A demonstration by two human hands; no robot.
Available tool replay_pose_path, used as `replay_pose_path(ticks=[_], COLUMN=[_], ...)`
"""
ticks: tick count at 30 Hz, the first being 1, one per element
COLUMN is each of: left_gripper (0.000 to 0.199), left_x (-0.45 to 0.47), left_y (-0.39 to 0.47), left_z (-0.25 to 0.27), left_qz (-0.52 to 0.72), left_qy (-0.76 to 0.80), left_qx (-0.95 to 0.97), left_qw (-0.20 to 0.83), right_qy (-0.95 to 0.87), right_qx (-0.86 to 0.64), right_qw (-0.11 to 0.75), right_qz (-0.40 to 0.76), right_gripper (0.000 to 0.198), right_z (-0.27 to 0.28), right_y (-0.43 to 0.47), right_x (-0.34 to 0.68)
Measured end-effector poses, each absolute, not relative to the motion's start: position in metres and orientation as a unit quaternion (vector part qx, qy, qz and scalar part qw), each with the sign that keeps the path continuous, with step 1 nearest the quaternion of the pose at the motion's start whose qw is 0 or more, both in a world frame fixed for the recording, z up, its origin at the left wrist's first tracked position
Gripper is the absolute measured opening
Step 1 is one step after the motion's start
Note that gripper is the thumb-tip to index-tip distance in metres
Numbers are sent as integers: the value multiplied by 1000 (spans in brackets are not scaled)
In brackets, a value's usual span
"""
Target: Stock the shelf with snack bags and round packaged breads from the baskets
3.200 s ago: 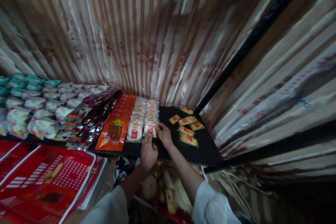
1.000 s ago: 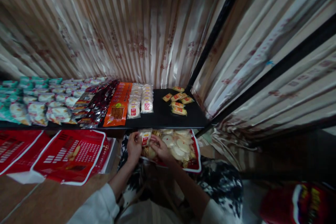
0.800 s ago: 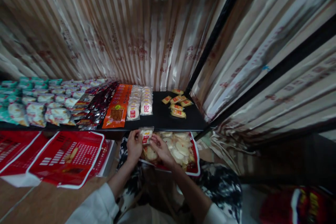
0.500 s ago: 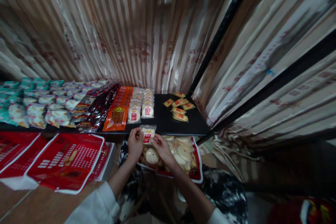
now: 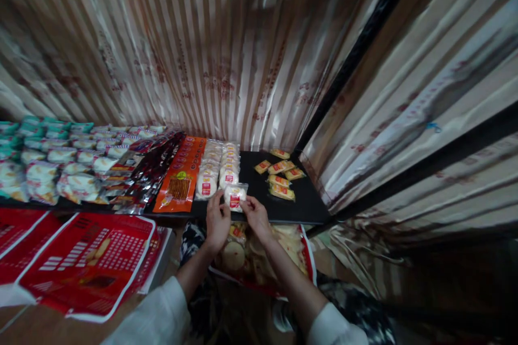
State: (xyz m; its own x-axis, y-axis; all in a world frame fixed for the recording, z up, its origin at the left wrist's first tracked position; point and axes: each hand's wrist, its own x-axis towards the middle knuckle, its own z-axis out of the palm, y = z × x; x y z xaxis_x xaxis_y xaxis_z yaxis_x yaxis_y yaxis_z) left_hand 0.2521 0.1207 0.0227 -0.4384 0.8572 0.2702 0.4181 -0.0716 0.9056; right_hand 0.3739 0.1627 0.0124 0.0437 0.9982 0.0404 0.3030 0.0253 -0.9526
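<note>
Between my two hands is a small clear packet of white round crackers (image 5: 235, 198) with a red label, held over the front of the black shelf (image 5: 259, 210). My left hand (image 5: 218, 219) pinches its left edge, and my right hand (image 5: 256, 217) pinches the right edge. Just behind it, two rows of matching cracker packets (image 5: 207, 183) run back along the shelf. An orange snack bag (image 5: 178, 186) lies left of those rows. Below my hands, a red-edged open bag (image 5: 311, 264) holds more wrapped round crackers, partly hidden by my forearms.
Several small yellow packets (image 5: 281, 179) lie on the shelf's right part. Dark foil packs (image 5: 148, 172), white packs (image 5: 83, 180) and green packs (image 5: 30, 128) fill the left. Red printed bags (image 5: 91, 264) hang below the shelf. Black poles (image 5: 356, 59) and striped curtain (image 5: 226, 64) surround it.
Both hands have moved the cracker packet up and forward, from over the open bag to the shelf in front of the right-hand cracker row. The view has shifted slightly.
</note>
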Motion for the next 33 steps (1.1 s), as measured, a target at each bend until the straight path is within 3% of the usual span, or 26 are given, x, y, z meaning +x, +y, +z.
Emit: replay_pose_path(ticks=[14, 22, 26, 30, 33], left_gripper=[48, 47, 49, 52, 42], left_x=[250, 257, 258, 256, 257], left_y=[141, 137, 136, 126, 107], left_z=[11, 21, 24, 26, 22], left_qz=[388, 296, 280, 313, 350], left_qy=[682, 706, 707, 689, 644], left_qx=[603, 640, 646, 649, 674], left_qw=[143, 69, 72, 76, 90], right_qy=[-640, -677, -656, -621, -618], right_qx=[-667, -667, -660, -621, -591], right_qw=[268, 248, 287, 395, 443], right_qz=[271, 185, 226, 269, 269], right_gripper=[22, 24, 26, 36, 33], right_z=[23, 22, 21, 17, 13], right_y=[204, 199, 198, 182, 154], right_x=[358, 354, 353, 360, 369])
